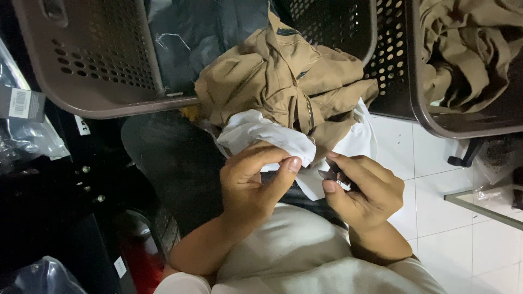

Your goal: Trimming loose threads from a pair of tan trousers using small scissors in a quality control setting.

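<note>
Over the lap, left hand (253, 182) pinching white cloth (261, 133), right hand (365, 190) gripping snips (333, 175)

Pretty dim shot overall, with the left side swallowed in near-black shadow. The most light is caught by the white cloth (261, 133) and the white floor tiles (474, 245) on the right, where a soft sheen is seen. Both hands are evenly lit, no hard shadows. Slight softness and grain are noticed throughout, and the basket (98, 60) edges look a bit stretched toward the corners.
</note>
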